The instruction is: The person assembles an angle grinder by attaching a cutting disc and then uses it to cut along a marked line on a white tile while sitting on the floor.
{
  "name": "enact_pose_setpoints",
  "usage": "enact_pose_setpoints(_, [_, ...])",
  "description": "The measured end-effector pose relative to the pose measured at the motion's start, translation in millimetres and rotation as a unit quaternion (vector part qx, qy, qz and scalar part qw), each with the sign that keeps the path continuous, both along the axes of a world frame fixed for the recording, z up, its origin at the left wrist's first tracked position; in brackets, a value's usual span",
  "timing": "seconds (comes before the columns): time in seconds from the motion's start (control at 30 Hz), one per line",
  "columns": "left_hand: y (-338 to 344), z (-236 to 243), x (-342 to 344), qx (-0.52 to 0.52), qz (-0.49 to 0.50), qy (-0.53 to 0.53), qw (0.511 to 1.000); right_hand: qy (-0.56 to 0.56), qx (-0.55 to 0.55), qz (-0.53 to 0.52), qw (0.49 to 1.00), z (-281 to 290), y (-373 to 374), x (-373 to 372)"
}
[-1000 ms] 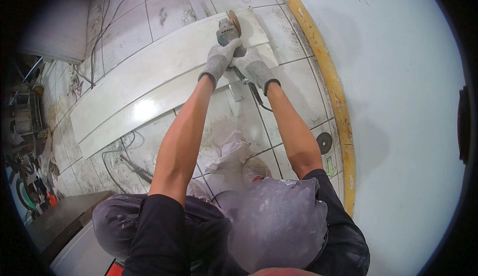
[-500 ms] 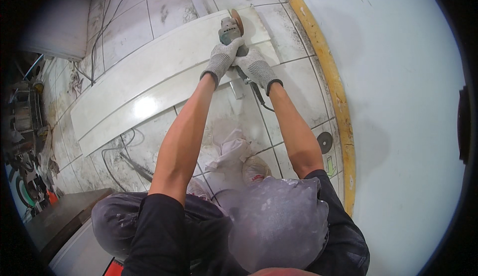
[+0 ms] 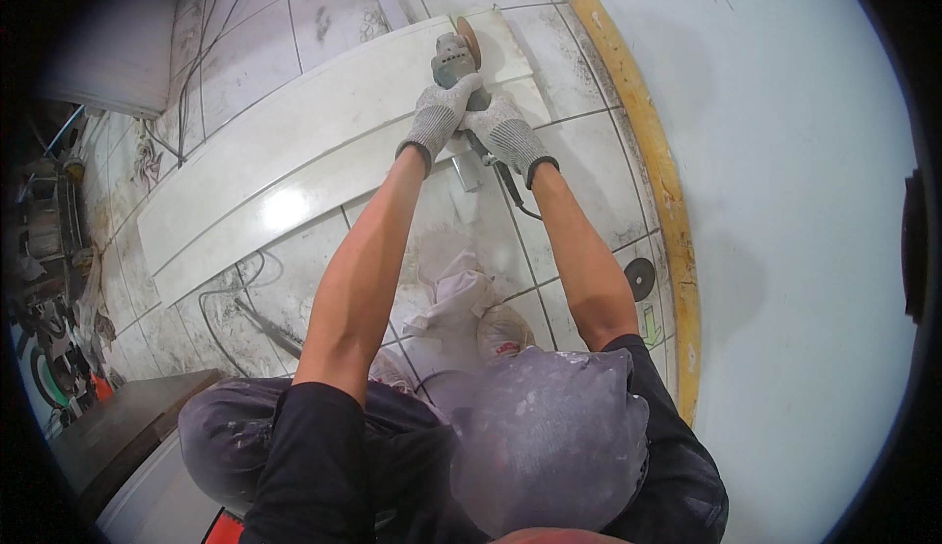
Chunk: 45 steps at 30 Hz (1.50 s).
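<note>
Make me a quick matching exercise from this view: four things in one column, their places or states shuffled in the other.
Things:
1. grey angle grinder with a brown disc
2. black round disc with a centre hole
3. long yellow strip
4. two long white flat panels

Places or states:
A. along the foot of the pale wall
B. lying lengthwise alongside each other
C. gripped by the grey-gloved left hand and right hand
D. on the floor tiles, between the right forearm and the strip

Pairs: 1-C, 2-D, 3-A, 4-B

Wkshp: grinder (image 3: 453,61), dusty flr (image 3: 599,166)
</note>
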<state>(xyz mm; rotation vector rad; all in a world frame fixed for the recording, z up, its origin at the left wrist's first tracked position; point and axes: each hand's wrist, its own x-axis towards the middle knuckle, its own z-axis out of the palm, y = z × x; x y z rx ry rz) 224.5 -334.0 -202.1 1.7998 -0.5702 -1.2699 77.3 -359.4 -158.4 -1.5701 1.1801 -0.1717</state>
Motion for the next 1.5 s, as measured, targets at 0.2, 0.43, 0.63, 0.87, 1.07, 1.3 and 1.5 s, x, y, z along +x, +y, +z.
enact_pose_setpoints(0.2, [-4,-7,2,0.006,0.0,-0.02,1.0,-0.012,0.003,0.0,1.0,3,0,0])
enact_pose_setpoints(0.43, [-1,-1,-1,-0.004,-0.003,-0.019,1.0,0.007,-0.006,0.002,1.0,2,1,-1])
enact_pose_setpoints(0.63, [7,3,-5,-0.022,0.003,-0.014,1.0,-0.013,-0.033,0.013,0.999,-3,4,-5])
enact_pose_setpoints(0.87, [11,13,-9,0.008,0.004,-0.005,1.0,-0.007,-0.004,-0.036,0.999,-9,6,-9])
enact_pose_setpoints(1.07, [15,20,-12,0.007,0.001,-0.005,1.0,-0.017,-0.022,-0.014,1.0,-13,5,-11])
enact_pose_setpoints(1.3, [15,19,-14,0.018,0.007,-0.002,1.0,-0.003,0.001,-0.022,1.0,-13,7,-12])
enact_pose_setpoints(1.5, [17,15,-16,0.011,0.001,-0.002,1.0,-0.005,-0.004,-0.022,1.0,-7,11,-13])
